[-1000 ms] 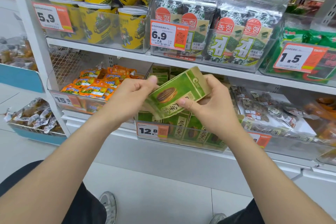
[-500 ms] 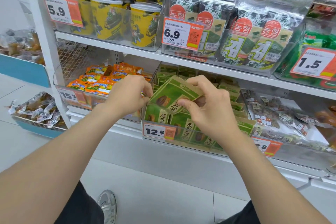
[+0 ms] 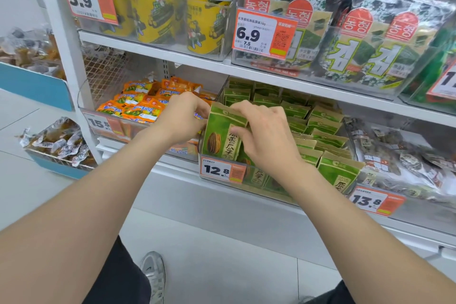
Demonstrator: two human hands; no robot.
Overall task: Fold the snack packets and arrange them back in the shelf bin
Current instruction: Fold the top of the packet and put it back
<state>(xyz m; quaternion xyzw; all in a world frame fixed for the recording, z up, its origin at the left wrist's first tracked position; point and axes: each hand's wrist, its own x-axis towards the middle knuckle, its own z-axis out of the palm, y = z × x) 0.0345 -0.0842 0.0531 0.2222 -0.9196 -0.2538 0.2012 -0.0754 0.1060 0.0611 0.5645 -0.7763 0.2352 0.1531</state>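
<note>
Your right hand (image 3: 266, 138) and left hand (image 3: 181, 116) both pinch the green packet (image 3: 220, 133), upright at the bin's (image 3: 274, 189) front left corner, behind the 12.8 tag (image 3: 217, 170). More green packets (image 3: 320, 128) crowd behind it; orange packets (image 3: 138, 106) lie just left.

You're in a shop, in its snack aisle. White shelves (image 3: 153, 48) run in tiers in front of you, and each clear bin (image 3: 269, 186) carries an orange-and-white price tag (image 3: 264, 33) clipped to its front, with figures like 5.9, 6.9, 12.8 and 13.8. The stock sits in many identical copies: yellow tubs (image 3: 153, 15), seaweed packs (image 3: 370, 49), orange packets (image 3: 140, 106) and green seed packets (image 3: 323, 126). To your left, blue-edged trays (image 3: 34, 86) hold loose wrapped snacks. Underfoot is pale tiled floor (image 3: 222, 254).
</note>
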